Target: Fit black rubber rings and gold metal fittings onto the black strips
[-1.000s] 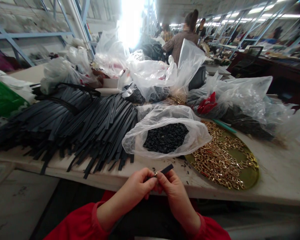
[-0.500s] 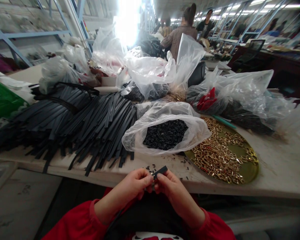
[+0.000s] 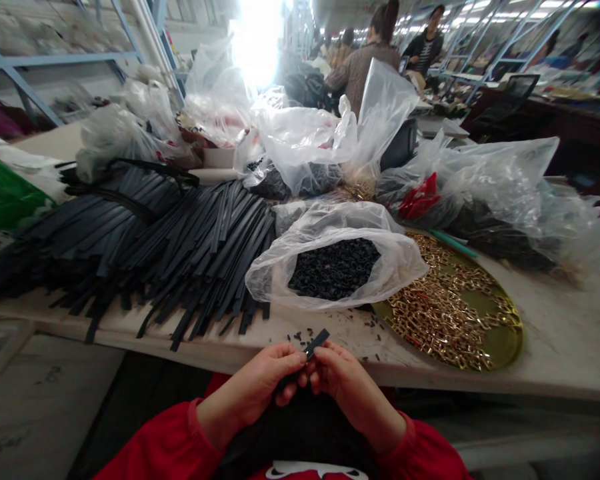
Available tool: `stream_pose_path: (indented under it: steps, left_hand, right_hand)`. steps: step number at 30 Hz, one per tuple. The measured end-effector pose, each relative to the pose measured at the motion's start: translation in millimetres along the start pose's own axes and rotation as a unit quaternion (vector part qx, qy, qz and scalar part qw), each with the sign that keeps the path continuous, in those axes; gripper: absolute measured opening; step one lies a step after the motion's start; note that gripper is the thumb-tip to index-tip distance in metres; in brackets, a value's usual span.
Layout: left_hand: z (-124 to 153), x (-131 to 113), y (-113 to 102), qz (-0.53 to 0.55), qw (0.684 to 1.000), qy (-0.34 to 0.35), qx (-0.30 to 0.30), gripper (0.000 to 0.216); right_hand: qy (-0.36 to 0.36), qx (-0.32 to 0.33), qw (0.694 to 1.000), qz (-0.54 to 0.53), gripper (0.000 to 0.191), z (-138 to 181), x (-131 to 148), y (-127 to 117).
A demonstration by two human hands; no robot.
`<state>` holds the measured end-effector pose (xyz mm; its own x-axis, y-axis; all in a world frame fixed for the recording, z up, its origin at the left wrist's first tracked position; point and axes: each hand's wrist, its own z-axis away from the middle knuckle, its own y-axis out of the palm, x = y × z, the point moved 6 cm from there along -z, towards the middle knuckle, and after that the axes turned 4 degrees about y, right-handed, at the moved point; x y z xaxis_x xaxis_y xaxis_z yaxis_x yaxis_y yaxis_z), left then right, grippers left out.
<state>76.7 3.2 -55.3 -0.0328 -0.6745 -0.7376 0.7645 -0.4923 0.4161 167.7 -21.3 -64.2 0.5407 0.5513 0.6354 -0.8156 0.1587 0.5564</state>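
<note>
Close together at the table's front edge, my left hand (image 3: 279,371) and my right hand (image 3: 341,373) both pinch one black strap (image 3: 318,341). Its flat end sticks up between them, angled to the right. A small shiny spot shows on the strap by my left thumb; what it is I cannot make out. Just beyond the fingers lie small black bits (image 3: 300,333) on the table. An open clear plastic bag (image 3: 265,280) holds many small black loops (image 3: 335,267). To its right, a round gold tray (image 3: 505,343) carries a heap of gold metal buckles (image 3: 440,320).
Many long black straps (image 3: 215,253) are piled on the left, some ends overhanging the front edge. More clear bags (image 3: 305,133) crowd the back, one with a red piece (image 3: 420,197). A teal tool (image 3: 453,243) lies behind the tray. People (image 3: 365,57) are farther off.
The strap's free end has swung to point more steeply upward between my hands. My left fingers have opened out slightly below it. The view has shifted a little.
</note>
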Motion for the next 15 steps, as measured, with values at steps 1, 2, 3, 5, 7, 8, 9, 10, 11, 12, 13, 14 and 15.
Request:
stream_pose_path:
  steps: [1,2,3,5,7,8,9,10,11,12,13,14,15]
  left_hand:
    - [0,0,-1,-0.005,1.0,0.006,-0.002,0.03]
    - [0,1,-2,-0.012,1.0,0.008,-0.007,0.031]
    - [0,2,-3,-0.021,1.0,0.007,-0.013,0.033]
    - [-1,3,-5,-0.037,0.999,0.003,-0.024,0.036]
    - [-1,4,-6,-0.048,0.998,-0.001,-0.033,0.037]
    - [-1,5,-7,-0.052,0.998,-0.005,-0.036,0.037]
    - [-1,5,-7,-0.056,0.998,-0.011,-0.039,0.037]
    - [-1,6,-7,-0.06,0.997,-0.016,-0.04,0.038]
    - [0,6,-8,-0.062,0.997,-0.02,-0.04,0.038]
    - [0,6,-8,-0.062,0.997,-0.021,-0.041,0.037]
    - [0,6,-8,-0.058,0.997,-0.018,-0.039,0.037]
    - [1,6,-7,-0.052,0.998,-0.012,-0.036,0.036]
    - [2,5,-6,-0.044,0.998,-0.006,-0.033,0.036]
  right_hand:
    - [-0.002,-0.007,1.0,0.002,0.02,-1,-1,-2]
    - [-0.005,-0.016,1.0,0.009,0.023,-2,-2,-4]
    - [-0.011,-0.026,0.999,0.021,0.024,-3,-3,-5]
    - [-0.026,-0.046,0.997,0.057,0.027,-5,-3,-7]
    - [-0.041,-0.059,0.993,0.097,0.029,-6,-3,-8]
    - [-0.053,-0.063,0.99,0.117,0.031,-6,-3,-9]
    - [-0.068,-0.067,0.986,0.138,0.032,-5,-2,-10]
    - [-0.087,-0.072,0.981,0.159,0.033,-5,-1,-11]
    - [-0.108,-0.077,0.974,0.181,0.033,-4,1,-12]
    - [-0.127,-0.08,0.968,0.203,0.033,-4,2,-13]
    - [-0.141,-0.081,0.961,0.223,0.032,-3,3,-14]
    - [-0.148,-0.077,0.956,0.24,0.031,-3,4,-15]
    - [-0.149,-0.071,0.953,0.254,0.03,-3,4,-15]
